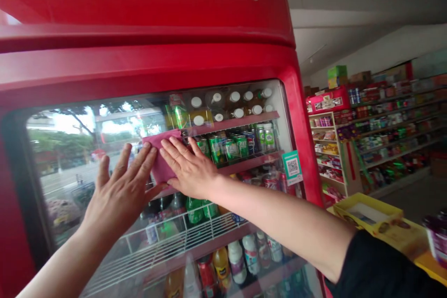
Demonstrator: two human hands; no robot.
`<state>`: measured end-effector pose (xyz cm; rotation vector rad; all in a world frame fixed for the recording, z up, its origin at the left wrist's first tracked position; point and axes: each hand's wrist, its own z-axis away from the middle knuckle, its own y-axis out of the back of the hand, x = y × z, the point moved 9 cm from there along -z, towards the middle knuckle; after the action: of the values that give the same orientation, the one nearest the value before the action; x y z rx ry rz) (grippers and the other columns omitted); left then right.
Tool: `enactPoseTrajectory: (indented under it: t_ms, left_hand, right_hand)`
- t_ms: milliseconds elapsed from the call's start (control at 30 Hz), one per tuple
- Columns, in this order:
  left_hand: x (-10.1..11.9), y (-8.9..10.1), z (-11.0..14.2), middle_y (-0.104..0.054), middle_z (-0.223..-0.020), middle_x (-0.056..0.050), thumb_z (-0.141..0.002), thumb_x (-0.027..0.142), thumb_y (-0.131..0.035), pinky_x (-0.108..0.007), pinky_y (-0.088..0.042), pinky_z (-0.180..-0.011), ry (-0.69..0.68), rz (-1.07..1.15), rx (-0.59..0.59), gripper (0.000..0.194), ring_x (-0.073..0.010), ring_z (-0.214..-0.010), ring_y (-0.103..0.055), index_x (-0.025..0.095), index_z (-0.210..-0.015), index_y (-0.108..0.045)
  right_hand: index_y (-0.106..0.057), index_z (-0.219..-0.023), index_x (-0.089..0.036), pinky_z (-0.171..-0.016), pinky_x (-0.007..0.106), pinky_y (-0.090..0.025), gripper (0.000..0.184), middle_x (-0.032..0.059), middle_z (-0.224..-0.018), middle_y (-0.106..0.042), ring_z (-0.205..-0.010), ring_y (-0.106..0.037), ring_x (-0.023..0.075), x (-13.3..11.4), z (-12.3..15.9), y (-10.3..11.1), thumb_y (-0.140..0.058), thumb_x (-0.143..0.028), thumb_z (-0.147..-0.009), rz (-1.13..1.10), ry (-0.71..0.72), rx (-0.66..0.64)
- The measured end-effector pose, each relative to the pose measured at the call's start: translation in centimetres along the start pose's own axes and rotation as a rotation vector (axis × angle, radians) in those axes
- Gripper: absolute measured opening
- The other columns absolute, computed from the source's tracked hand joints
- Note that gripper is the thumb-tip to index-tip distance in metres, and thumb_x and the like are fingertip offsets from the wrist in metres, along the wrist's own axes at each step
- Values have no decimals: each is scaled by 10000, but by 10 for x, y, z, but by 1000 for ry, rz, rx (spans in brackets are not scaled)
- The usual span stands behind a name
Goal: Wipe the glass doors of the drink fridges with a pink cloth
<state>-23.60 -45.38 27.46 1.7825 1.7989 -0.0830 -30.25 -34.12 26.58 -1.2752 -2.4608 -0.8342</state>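
A pink cloth [161, 160] lies flat against the glass door [80, 149] of a red drinks fridge [195, 63]. My right hand [188, 167] presses on the cloth's right part with its fingers stretched out flat. On the left side, my left hand [122, 186] has its fingers spread, and some fingertips reach the cloth's left edge. Both palms face the door. Behind the glass stand green cans [225, 148], bottles with white caps [234, 97] and green bottles [194, 212] on shelves.
A sticker with a QR code [292, 166] is on the door's right side. Stocked store shelves [391, 125] line the right background. A yellow box [368, 212] rests on a counter at the right. Trees and a road show in the glass reflection.
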Motion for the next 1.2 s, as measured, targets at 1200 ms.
enactPoseTrajectory:
  t_ms: [1200]
  left_hand:
    - [221,-85,-146,-301,-1833,-134,-1096,414,-508,-757,-110,-1371,-160,89,97,847,-418,-1726,-216,227,-1801,-77]
  right_hand:
    - [-186,-1776,-75,-1446,591,-85,927,147,-1867,-162,-1758,-124,313,224,163,44,-617,-478,-1060,94,-127,-77]
